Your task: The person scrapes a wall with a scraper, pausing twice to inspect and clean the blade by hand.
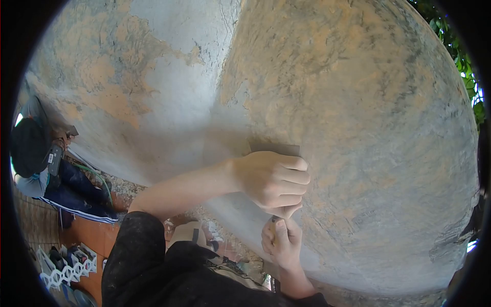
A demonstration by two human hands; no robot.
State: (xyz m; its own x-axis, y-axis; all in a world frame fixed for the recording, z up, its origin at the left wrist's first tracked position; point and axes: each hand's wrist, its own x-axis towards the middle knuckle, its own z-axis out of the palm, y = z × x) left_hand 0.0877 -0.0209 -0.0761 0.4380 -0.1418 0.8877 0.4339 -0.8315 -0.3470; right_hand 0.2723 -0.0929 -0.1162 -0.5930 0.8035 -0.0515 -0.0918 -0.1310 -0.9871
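Note:
A large curved wall (353, 123), patchy grey and orange-brown, fills most of the view. My left hand (276, 181) is closed in a fist around a scraper (287, 149), whose flat dark blade sticks out above the knuckles against the wall. Directly below, my right hand (284, 243) is closed too, its thumb pointing up. A short dark piece, in line with the scraper's handle, shows between the right thumb and fingers, just under the left fist. Most of the handle is hidden by my hands.
At the far left a person in a dark cap (29, 148) crouches by the wall, one hand (65, 135) with a dark flat tool. A white rack (69, 271) stands on orange tiles (99, 230). Debris lies along the wall's base; green leaves (463, 64) hang upper right.

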